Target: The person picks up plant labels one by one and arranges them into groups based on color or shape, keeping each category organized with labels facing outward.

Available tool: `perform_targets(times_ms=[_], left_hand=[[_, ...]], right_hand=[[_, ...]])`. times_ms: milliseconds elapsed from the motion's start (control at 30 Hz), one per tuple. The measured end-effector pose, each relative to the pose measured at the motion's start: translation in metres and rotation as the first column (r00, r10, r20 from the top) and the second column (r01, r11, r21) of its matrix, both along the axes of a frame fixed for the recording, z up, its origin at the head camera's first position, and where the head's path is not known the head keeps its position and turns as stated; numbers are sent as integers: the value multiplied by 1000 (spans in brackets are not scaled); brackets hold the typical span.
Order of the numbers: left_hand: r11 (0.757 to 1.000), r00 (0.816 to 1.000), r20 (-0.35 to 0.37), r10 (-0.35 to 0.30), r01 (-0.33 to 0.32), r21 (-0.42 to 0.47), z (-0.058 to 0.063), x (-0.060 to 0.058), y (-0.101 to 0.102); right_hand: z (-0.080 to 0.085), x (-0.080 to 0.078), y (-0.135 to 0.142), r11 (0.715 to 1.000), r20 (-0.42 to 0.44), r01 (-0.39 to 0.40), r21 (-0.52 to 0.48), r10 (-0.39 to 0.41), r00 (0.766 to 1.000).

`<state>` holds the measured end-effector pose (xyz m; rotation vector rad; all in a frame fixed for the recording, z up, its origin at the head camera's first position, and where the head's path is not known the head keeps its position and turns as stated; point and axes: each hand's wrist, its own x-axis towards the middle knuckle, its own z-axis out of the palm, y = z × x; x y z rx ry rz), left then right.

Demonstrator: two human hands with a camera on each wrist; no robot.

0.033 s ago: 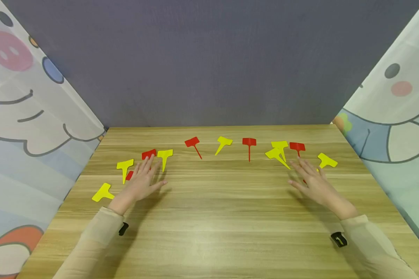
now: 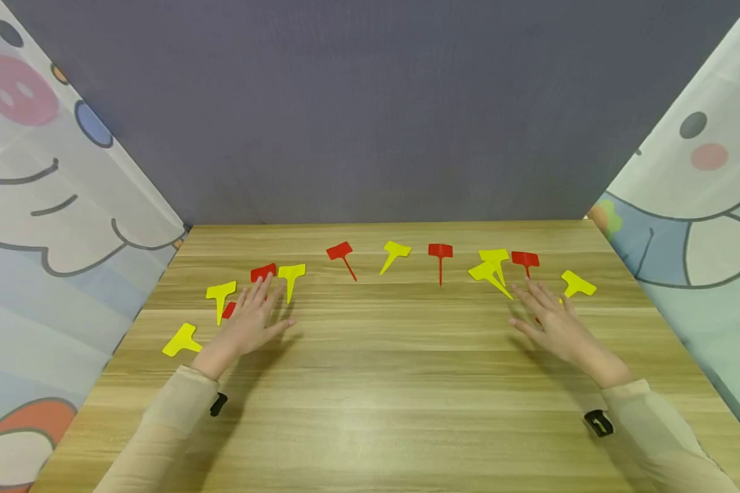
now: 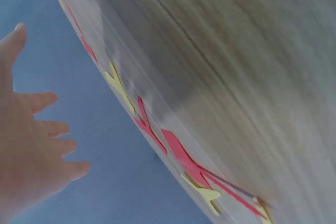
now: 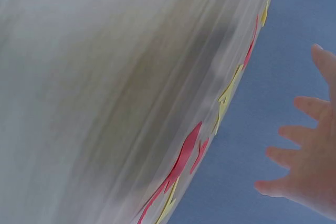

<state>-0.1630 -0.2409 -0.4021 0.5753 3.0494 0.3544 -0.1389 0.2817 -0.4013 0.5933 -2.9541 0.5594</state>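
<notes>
Fingers [image 2: 262,291] spread & loose on both sides, our L hand [image 2: 249,325] above surface [image 2: 370,397] nr red tag [image 2: 262,270] & yellow tag [image 2: 292,272], our R hand [image 2: 558,329] nr 2nd red tag [image 2: 525,259] & overlapping yellow pair [image 2: 484,270], more T-shaped tags [image 2: 440,251] in arc btwn.

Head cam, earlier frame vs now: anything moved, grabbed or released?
Nothing visibly changed: no motion, nothing taken hold of or let go. The left hand and right hand stay spread and empty above the wooden table; the red T-shaped tags and yellow T-shaped tags lie where they did.
</notes>
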Motion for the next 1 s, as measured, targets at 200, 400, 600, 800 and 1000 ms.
perform_targets(times_ms=[200,400,600,800,1000], left_hand=[[1000,1000,-5,1,-1,22,1,-2,-1],[997,1000,-13,6,-5,78,0,-6,-7],[994,999,-39,-2,6,112,0,-10,-13],[995,998,-55,15,-9,99,1,-15,-17],[990,998,-63,11,-2,143,1,-20,-17]], right_hand=[[-1,-1,0,1000,-7,-2,-10,2,1000],[0,-2,-3,1000,-19,-4,-9,4,1000],[0,-3,-4,1000,-38,-27,-11,26,999],[0,-3,-5,999,-54,-33,-18,32,998],[0,-4,-6,999,-52,-32,-42,29,998]])
